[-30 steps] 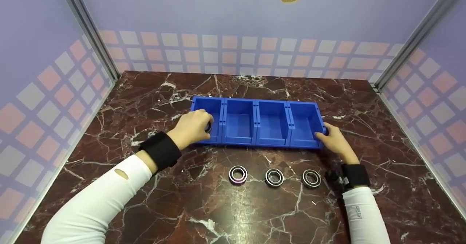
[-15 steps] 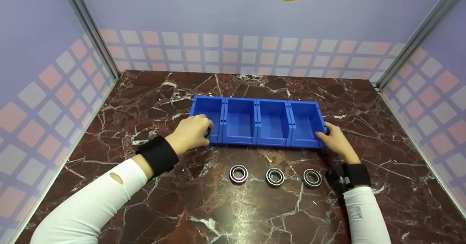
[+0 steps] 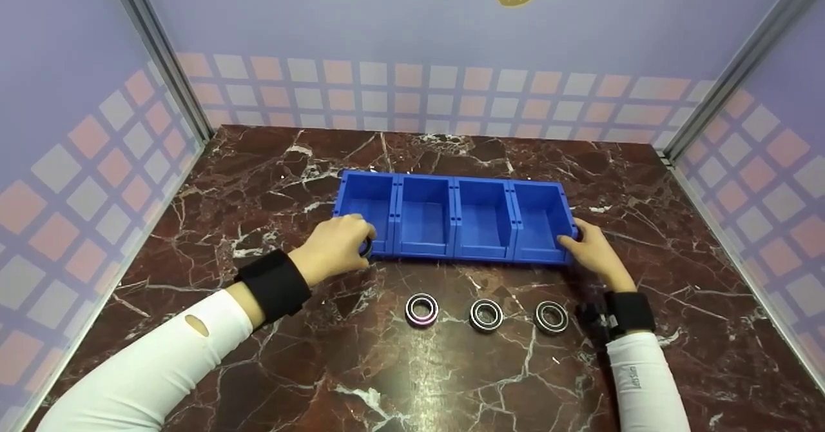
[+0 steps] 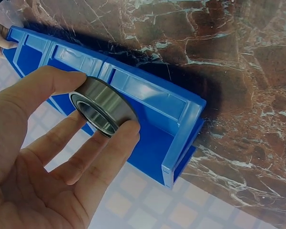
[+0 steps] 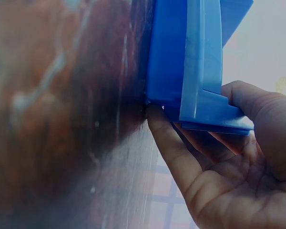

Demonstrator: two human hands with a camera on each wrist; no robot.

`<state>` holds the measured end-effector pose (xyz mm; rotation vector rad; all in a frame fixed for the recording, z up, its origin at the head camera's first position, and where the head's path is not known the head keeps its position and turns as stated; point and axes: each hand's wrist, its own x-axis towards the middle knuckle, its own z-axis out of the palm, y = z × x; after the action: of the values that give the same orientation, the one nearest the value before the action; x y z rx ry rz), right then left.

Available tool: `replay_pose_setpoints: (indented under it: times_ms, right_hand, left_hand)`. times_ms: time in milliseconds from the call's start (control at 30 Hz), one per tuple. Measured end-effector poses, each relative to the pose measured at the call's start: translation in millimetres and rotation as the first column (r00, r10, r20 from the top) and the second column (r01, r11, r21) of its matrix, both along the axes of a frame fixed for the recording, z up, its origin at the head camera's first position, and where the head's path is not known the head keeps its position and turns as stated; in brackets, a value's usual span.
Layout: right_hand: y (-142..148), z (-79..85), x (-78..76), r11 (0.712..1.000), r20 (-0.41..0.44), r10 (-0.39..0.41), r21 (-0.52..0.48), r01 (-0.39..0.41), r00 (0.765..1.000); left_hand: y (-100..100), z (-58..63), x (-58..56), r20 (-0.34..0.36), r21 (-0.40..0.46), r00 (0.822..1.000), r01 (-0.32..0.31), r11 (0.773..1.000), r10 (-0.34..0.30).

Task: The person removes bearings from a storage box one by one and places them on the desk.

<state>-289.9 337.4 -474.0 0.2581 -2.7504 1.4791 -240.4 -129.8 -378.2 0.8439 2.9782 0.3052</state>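
My left hand (image 3: 335,245) pinches a steel ball bearing (image 4: 105,106) between thumb and fingers, at the front of the leftmost compartment of a blue bin row (image 3: 422,249). In the left wrist view the bearing is tilted, with its bore partly showing. At the other end, my right hand (image 3: 594,250) grips the right side wall of the bin row, thumb over the rim and fingers along the outside. The right wrist view shows that hand (image 5: 238,176) close around the blue wall (image 5: 200,76), one fingertip low near the tabletop.
Three more bearings lie in front of the bins: one with a purple-tinted edge (image 3: 422,310), a middle one (image 3: 486,315) and a right one (image 3: 551,317). The dark red marbled tabletop (image 3: 271,367) is enclosed by patterned panels (image 3: 445,19) at the back and sides.
My left hand has drawn back from over the leftmost compartment toward its front edge, still holding the bearing. The right hand and the bins stay in place.
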Motion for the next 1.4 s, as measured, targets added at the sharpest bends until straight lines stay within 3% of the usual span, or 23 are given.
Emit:
replay_pose_setpoints:
  times_ms: [367, 1400]
  right_hand:
    - [1, -0.8, 0.9, 1.000, -0.004, -0.015, 0.011, 0.015, 1.000]
    - [0, 0.7, 0.5, 1.000, -0.003, -0.005, 0.017, 0.005, 1.000]
  left_hand:
    - [1, -3.0, 11.9, 0.011, -0.003, 0.999, 0.035, 0.999, -0.035]
    - [-1, -30.7, 37.8, 0.084, 0.024, 0.994, 0.064, 0.998, -0.066]
